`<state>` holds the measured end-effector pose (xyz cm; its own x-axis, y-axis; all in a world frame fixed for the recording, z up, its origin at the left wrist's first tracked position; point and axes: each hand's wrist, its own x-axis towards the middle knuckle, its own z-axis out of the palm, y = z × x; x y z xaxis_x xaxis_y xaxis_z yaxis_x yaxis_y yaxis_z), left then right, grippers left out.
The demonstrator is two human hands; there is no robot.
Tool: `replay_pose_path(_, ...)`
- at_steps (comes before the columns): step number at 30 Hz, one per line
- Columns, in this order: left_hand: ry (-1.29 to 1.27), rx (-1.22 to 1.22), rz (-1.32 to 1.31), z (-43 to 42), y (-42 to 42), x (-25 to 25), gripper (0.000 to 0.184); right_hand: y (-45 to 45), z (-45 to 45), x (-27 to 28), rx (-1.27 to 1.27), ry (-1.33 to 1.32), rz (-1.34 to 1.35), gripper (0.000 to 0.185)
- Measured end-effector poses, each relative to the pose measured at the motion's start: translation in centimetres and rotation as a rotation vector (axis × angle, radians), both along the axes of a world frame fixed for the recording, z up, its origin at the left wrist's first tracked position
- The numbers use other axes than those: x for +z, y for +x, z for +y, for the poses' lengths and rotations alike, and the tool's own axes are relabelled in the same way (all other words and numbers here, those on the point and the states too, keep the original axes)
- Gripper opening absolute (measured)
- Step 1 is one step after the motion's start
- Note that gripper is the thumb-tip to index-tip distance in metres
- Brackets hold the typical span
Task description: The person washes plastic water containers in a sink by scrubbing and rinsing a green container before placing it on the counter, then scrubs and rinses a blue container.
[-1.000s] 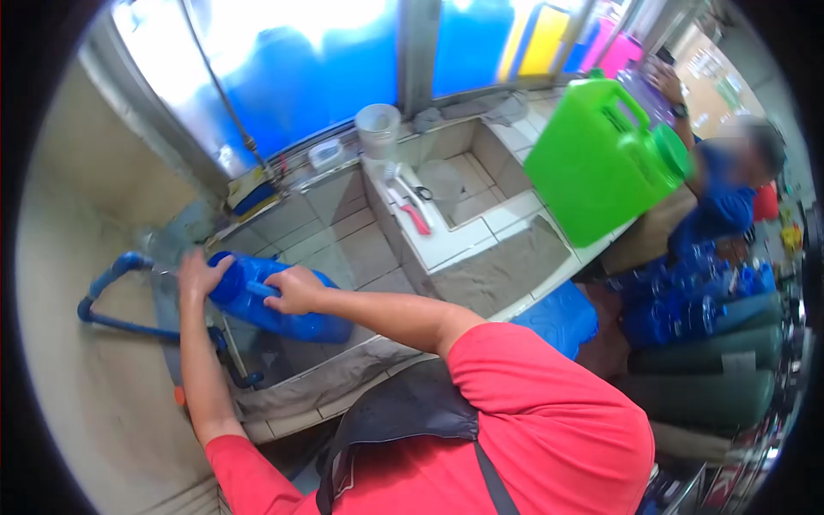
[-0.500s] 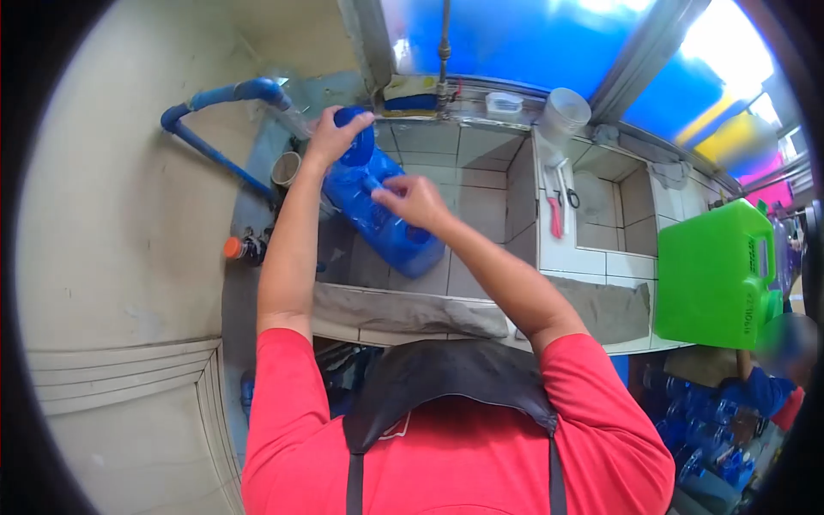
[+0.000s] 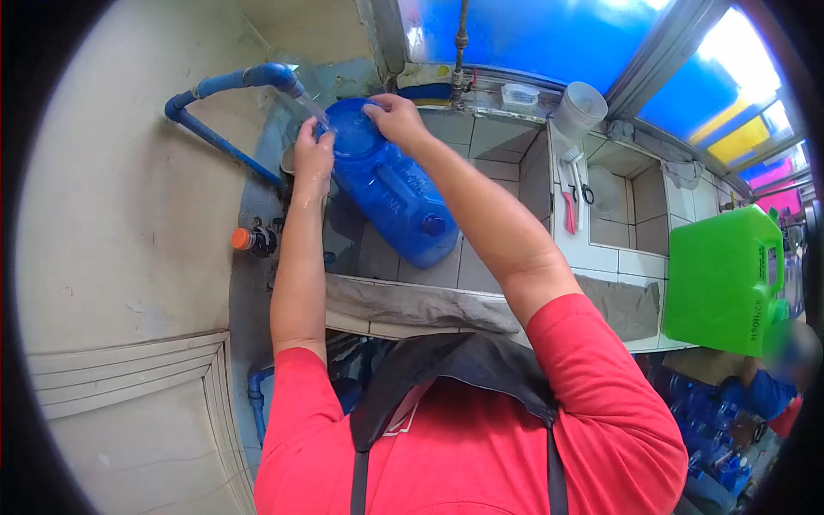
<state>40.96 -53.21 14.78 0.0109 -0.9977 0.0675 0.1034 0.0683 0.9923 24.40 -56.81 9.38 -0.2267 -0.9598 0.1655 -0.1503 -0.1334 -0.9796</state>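
A large blue water jug [image 3: 395, 202] with a moulded handle and a small cap lies in the tiled sink. Over its far end is a wide round blue lid [image 3: 354, 129]. My right hand [image 3: 399, 122] grips the lid's right edge, thumb and fingers pressed together on the rim. My left hand [image 3: 314, 156] is at the lid's left edge, fingers curled against it and wet. Water runs from the blue pipe [image 3: 279, 77] onto the lid beside my left fingers. Whether the lid is seated on the jug I cannot tell.
A green jug [image 3: 721, 279] stands on the counter at right. A brush with a pink handle [image 3: 570, 210], scissors [image 3: 588, 194] and a white bucket [image 3: 581, 107] are by the smaller basin. A grey cloth [image 3: 421, 302] lies along the sink's front edge. Another person [image 3: 760, 390] is at far right.
My right hand has left the jug's handle area and moved up to the lid's right edge. My left hand has shifted from the lid's top to its left side. The lid now lies flatter.
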Motion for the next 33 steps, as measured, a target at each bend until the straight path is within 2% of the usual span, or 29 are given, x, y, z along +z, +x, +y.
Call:
replay_pose_path(1, -0.229, 0.04, -0.244, 0.0, -0.3, 0.0, 0.035, 1.1, 1.1, 0.7, 0.009, -0.001, 0.002, 0.046)
replay_pose_path(2, -0.319, 0.1, -0.333, -0.4, -0.4, -0.5, 0.042, 2.5, 3.4, 2.2, -0.068, -0.012, -0.19, 0.047)
replay_pose_path(3, -0.318, 0.105, -0.333, -0.6, -0.2, -0.2, 0.042, 3.3, 5.1, 3.4, -0.148, -0.022, -0.382, 0.048)
replay_pose_path(4, -0.281, 0.077, -0.431, -0.7, -0.1, 0.5, 0.043, 3.0, 5.7, 3.7, 0.016, 0.13, -0.412, 0.047)
replay_pose_path(5, -0.242, 0.048, -0.528, -0.8, -0.1, 1.2, 0.045, 2.0, 5.9, 3.9, 0.016, 0.131, -0.411, 0.047)
replay_pose_path(6, -0.022, -0.111, -0.46, 0.3, -0.2, 3.9, 0.047, 0.8, 5.9, 3.9, 0.171, 0.232, -0.398, 0.045)
replay_pose_path(7, -0.015, -0.117, -0.46, 0.0, 0.1, 4.3, 0.047, 0.0, 5.6, 3.5, 0.323, 0.336, -0.386, 0.044)
replay_pose_path(8, 0.102, -0.308, -0.486, -0.9, 0.7, 4.6, 0.045, -0.1, 4.1, 1.0, 0.399, 0.284, -0.439, 0.044)
replay_pose_path(9, 0.215, -0.498, -0.507, -1.7, 1.0, 4.8, 0.044, -0.1, 4.2, 1.2, 0.395, 0.284, -0.437, 0.044)
replay_pose_path(10, 0.01, -0.508, -0.581, -2.0, 0.8, 4.1, 0.042, -0.2, 4.3, 1.4, 0.336, 0.356, -0.399, 0.042)
replay_pose_path(11, 0.005, -0.512, -0.578, -2.4, 0.5, 3.5, 0.042, -0.3, 4.5, 1.6, 0.277, 0.426, -0.361, 0.041)
replay_pose_path(12, -0.183, -0.39, -0.678, -2.6, 0.1, 3.0, 0.04, 0.6, 5.9, 3.4, 0.173, 0.412, -0.621, 0.043)
replay_pose_path(13, -0.37, -0.263, -0.773, -2.2, -0.5, 3.5, 0.039, 1.2, 6.1, 3.1, 0.167, 0.41, -0.623, 0.043)
replay_pose_path(14, -0.386, -0.099, -0.766, -1.1, -1.2, 3.4, 0.037, 1.7, 6.1, 3.0, 0.227, 0.426, -0.651, 0.044)
replay_pose_path(15, -0.39, -0.106, -0.77, -0.9, -1.8, 2.7, 0.037, 2.1, 6.3, 2.8, 0.287, 0.442, -0.68, 0.046)
replay_pose_path(17, -0.318, 0.259, -0.256, -1.0, -2.0, -0.6, 0.035, 2.8, 6.9, 4.1, 0.316, 0.43, -0.605, 0.051)
replay_pose_path(18, -0.359, 0.391, -0.317, -1.5, -1.6, -2.7, 0.034, 3.4, 6.8, 4.3, 0.135, 0.278, -0.213, 0.051)
replay_pose_path(19, -0.359, 0.392, -0.32, -1.3, -1.8, -3.5, 0.034, 3.9, 7.1, 5.3, -0.045, 0.121, 0.177, 0.052)
replay_pose_path(21, 0.14, 0.264, 0.368, -0.8, -2.3, -5.0, 0.034, 4.5, 7.6, 7.6, -0.051, 0.12, 0.274, 0.051)
replay_pose_path(22, 0.138, 0.269, 0.368, -1.2, -1.7, -6.6, 0.034, 4.7, 7.6, 8.4, -0.031, 0.066, 0.427, 0.048)
replay_pose_path(24, 0.217, -0.154, 0.778, -1.7, -1.0, -8.7, 0.033, 5.0, 7.7, 9.1, 0.0, -0.05, 0.659, 0.044)
replay_pose_path(28, 0.274, -0.169, 0.841, -2.7, -1.4, -9.3, 0.034, 4.6, 7.9, 9.5, 0.044, -0.191, 0.773, 0.039)
replay_pose_path(31, 0.186, -0.047, 0.784, -2.6, -1.5, -7.1, 0.035, 3.0, 8.3, 7.9, 0.087, -0.195, 0.909, 0.03)
replay_pose_path(33, 0.107, 0.131, 0.023, -2.2, -1.9, -5.1, 0.04, 1.3, 8.6, 6.0, -0.118, -0.565, 1.107, 0.026)
